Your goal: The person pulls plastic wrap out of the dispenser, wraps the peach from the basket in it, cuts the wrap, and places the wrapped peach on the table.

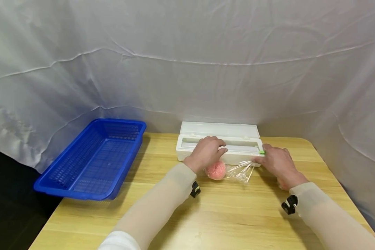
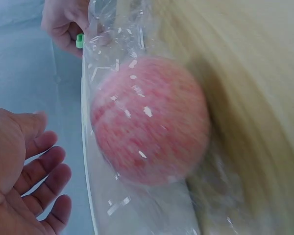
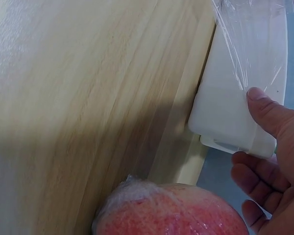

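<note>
A white cling film dispenser [image 1: 187, 151] lies at the back of the table, its lid [image 1: 219, 130] raised. Clear cling film [image 1: 241, 170] hangs from its front and drapes over a pinkish-red apple [image 2: 149, 120]. My left hand [image 1: 207, 151] hovers over the dispenser, fingers loosely bent and holding nothing. At the dispenser's right end, my right hand [image 1: 276, 161] grips the corner, thumb pressing the film against the front face and fingers behind. Beside that hand sits a green slider [image 1: 261, 152]. A second apple [image 3: 171, 215], wrapped in film, lies near my right wrist, mostly hidden in the head view.
To the left stands a blue plastic basket [image 1: 118, 175] with mesh sides. The wooden table [image 1: 237, 218] ends at a grey fabric backdrop [image 1: 206, 90], which rises close behind the dispenser and along the right side.
</note>
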`<state>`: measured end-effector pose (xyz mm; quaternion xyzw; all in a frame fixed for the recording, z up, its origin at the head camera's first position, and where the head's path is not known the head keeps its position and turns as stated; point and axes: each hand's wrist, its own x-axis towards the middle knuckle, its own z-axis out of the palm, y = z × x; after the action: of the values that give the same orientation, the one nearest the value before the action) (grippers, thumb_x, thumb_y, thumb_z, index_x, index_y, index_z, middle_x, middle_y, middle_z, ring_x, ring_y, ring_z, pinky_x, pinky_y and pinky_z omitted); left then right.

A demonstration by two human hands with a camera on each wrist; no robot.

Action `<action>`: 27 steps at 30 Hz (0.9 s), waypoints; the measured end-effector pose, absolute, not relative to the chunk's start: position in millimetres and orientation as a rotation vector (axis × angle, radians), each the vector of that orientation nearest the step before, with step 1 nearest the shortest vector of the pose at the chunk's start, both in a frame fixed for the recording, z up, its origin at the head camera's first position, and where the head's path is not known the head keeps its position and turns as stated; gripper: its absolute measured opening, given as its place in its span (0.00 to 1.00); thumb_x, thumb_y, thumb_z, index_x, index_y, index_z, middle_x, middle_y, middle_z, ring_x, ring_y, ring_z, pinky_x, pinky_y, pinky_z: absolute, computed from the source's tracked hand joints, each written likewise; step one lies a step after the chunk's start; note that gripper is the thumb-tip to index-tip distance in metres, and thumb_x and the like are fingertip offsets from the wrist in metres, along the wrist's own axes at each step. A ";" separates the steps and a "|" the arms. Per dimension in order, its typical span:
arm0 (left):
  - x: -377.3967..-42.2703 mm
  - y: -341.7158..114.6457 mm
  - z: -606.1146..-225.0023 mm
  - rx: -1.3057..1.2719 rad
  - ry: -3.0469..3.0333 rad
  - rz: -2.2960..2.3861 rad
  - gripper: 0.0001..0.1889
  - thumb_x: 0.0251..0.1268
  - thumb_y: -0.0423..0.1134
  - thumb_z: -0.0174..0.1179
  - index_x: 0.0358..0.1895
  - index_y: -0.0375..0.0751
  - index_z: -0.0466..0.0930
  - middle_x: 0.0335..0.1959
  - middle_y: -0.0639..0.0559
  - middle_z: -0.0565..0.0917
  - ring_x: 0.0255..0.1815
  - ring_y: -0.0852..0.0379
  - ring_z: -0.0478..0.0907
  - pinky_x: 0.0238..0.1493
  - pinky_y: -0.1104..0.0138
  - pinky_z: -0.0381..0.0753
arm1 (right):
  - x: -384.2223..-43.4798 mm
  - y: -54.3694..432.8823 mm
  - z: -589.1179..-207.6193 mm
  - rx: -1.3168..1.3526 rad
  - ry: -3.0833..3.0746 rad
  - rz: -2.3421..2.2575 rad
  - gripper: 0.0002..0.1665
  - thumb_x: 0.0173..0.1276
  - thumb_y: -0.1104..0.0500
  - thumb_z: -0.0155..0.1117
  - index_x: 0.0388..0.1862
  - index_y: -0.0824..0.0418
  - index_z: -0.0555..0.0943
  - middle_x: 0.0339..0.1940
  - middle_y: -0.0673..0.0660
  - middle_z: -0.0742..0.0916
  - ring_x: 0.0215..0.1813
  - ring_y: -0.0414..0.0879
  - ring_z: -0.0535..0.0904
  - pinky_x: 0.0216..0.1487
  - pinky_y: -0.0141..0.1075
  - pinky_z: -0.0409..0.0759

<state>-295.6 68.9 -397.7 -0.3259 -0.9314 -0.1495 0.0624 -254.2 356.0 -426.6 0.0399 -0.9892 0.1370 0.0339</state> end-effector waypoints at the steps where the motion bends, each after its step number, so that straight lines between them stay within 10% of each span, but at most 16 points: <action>1: -297.1 73.1 -396.2 -0.995 -2.818 -0.445 0.18 0.83 0.52 0.56 0.63 0.50 0.86 0.58 0.57 0.89 0.60 0.55 0.83 0.64 0.60 0.80 | -254.3 355.9 -426.4 0.126 -3.040 0.420 0.44 0.72 0.35 0.69 0.64 0.72 0.73 0.48 0.74 0.89 0.55 0.74 0.83 0.69 0.65 0.66; 8: -303.6 106.9 -389.0 -1.053 -2.838 -0.427 0.17 0.82 0.52 0.57 0.61 0.52 0.87 0.57 0.58 0.89 0.61 0.56 0.83 0.66 0.62 0.79 | -256.6 356.5 -426.1 0.196 -2.987 0.334 0.29 0.69 0.39 0.74 0.42 0.61 0.75 0.25 0.54 0.83 0.32 0.55 0.81 0.51 0.58 0.73; 20: -309.2 171.4 -399.2 -1.163 -2.847 -0.378 0.16 0.81 0.51 0.59 0.63 0.57 0.87 0.58 0.62 0.89 0.60 0.61 0.84 0.63 0.70 0.79 | -256.0 357.5 -426.2 0.229 -2.962 0.312 0.31 0.68 0.43 0.75 0.50 0.67 0.77 0.29 0.60 0.87 0.36 0.60 0.85 0.55 0.62 0.73; 27: -311.8 191.6 -400.3 -1.233 -2.795 -0.363 0.11 0.80 0.49 0.58 0.47 0.59 0.91 0.36 0.66 0.87 0.41 0.64 0.82 0.47 0.70 0.81 | -256.5 358.8 -427.9 0.241 -2.899 0.268 0.31 0.65 0.44 0.78 0.50 0.67 0.79 0.29 0.64 0.88 0.35 0.64 0.85 0.47 0.60 0.74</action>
<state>-311.8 191.6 -400.3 -0.4006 -0.9081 -0.1181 0.0325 -256.5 358.8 -427.9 0.0821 -0.9863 0.0910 0.1099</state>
